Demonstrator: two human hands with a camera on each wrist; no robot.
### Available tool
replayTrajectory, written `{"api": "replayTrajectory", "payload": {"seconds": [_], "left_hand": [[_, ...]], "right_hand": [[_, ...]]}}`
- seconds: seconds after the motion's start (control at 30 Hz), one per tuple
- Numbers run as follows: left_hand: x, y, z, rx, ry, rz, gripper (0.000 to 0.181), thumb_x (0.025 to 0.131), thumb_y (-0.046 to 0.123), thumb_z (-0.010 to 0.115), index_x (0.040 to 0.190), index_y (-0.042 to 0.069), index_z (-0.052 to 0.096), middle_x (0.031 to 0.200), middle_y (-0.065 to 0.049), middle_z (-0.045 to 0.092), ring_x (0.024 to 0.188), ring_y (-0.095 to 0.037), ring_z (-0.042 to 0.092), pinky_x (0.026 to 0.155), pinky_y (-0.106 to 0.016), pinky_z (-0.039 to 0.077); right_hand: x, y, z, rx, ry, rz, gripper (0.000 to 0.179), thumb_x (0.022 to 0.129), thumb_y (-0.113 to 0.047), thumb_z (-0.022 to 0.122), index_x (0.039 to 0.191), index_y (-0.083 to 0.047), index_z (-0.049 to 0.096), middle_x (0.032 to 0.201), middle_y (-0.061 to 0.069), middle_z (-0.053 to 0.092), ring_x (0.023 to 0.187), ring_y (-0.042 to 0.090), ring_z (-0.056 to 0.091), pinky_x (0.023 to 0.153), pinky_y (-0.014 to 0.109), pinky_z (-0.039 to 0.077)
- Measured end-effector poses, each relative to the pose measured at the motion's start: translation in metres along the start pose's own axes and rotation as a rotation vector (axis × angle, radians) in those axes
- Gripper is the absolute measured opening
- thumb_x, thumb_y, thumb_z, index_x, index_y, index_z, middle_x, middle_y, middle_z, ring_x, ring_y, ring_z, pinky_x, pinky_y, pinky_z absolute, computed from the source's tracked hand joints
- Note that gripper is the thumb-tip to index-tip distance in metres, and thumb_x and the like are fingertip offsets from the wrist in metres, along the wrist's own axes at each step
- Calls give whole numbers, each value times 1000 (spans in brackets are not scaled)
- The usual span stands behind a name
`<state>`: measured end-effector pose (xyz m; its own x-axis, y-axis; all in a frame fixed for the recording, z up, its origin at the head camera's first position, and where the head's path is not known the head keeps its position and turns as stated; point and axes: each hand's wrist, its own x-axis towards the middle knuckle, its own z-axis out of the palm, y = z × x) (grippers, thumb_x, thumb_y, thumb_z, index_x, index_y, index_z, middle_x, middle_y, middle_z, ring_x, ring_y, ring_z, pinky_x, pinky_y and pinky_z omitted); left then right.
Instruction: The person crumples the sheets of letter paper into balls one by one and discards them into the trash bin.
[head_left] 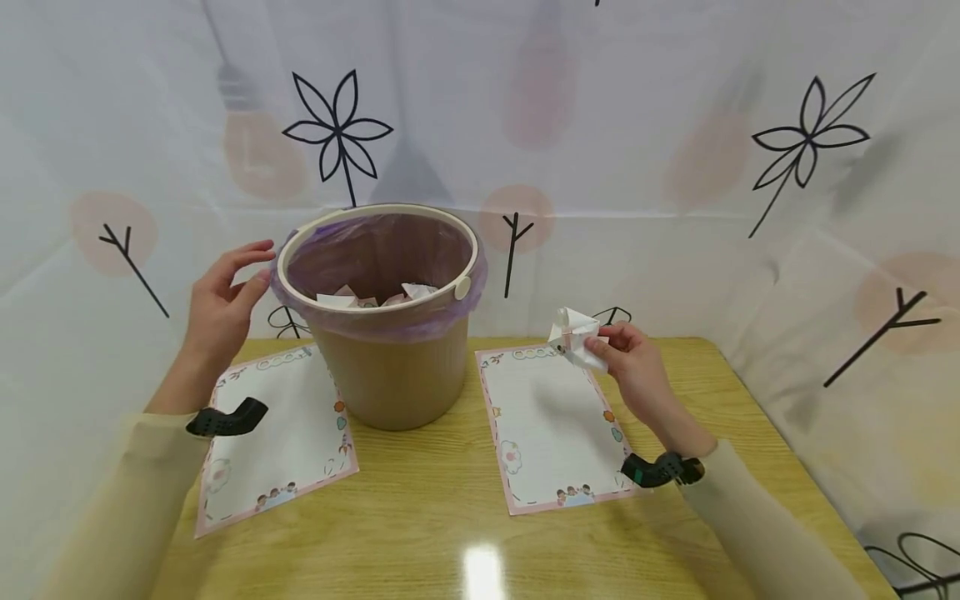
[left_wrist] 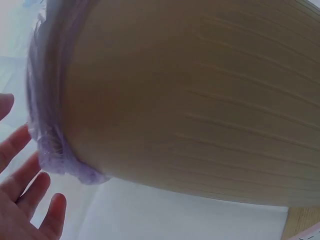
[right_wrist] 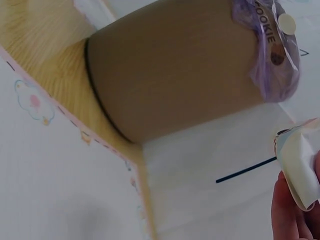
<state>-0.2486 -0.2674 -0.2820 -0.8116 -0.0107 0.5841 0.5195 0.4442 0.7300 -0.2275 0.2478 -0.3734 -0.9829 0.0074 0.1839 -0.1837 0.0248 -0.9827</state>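
Note:
A crumpled sheet of paper (head_left: 576, 337) is pinched between the thumb and fingers of my right hand (head_left: 637, 371), raised over the right-hand sheet. In the right wrist view the same crumpled paper (right_wrist: 298, 162) shows at the right edge, with fingertips around it. My left hand (head_left: 225, 308) is beside the left rim of a beige trash bin (head_left: 390, 379), its fingers loosely extended towards the rim. A purple liner bag (left_wrist: 47, 105) folds over that rim, and the left fingertips (left_wrist: 32, 192) come right up to it. Several crumpled papers (head_left: 420, 291) lie inside the bin.
Decorated sheets of paper lie flat on the wooden table (head_left: 420, 517): one sheet (head_left: 277, 442) left of the bin, another sheet (head_left: 547, 433) right of it. A patterned white cloth (head_left: 622, 108) hangs behind the table and along its right side.

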Motion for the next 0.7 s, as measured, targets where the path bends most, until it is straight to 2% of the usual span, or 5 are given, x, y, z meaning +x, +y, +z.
{"api": "replayTrajectory", "payload": {"seconds": [0.17,0.4,0.5,0.6,0.7], "left_hand": [[1,-1,7,11,-82,21,29,103,15,53,123,-6,56,144,-10,49,137,-19,38,94,-17,40],[1,-5,10,28,-115,18,28,105,15,50,123,-6,52,147,-13,43,141,-22,32,93,-17,39],[1,-5,12,-9,-108,31,28,104,13,49,123,-7,51,146,-13,45,141,-20,32,95,-19,39],[0,-5,15,-59,-80,45,27,104,11,49,122,-9,50,143,-12,47,141,-19,33,97,-20,39],[0,-6,18,-103,-55,52,26,103,9,48,121,-10,50,141,-10,49,141,-19,33,103,-24,38]], "right_hand": [[8,-8,3,-28,-25,-29,18,97,-12,67,111,-3,59,109,7,57,99,19,57,85,23,53],[19,-24,4,-37,-64,-85,15,96,-11,67,109,-5,61,106,5,62,92,18,59,82,22,54],[25,-34,7,-60,-76,-105,16,96,-12,68,109,-5,62,105,6,62,92,19,58,80,21,54],[32,-45,12,-118,-89,-123,20,96,-16,69,111,-3,63,103,6,62,85,19,55,72,17,51],[38,-57,17,-161,-94,-137,24,95,-16,70,112,-1,64,101,6,62,81,18,52,64,18,46]]}}
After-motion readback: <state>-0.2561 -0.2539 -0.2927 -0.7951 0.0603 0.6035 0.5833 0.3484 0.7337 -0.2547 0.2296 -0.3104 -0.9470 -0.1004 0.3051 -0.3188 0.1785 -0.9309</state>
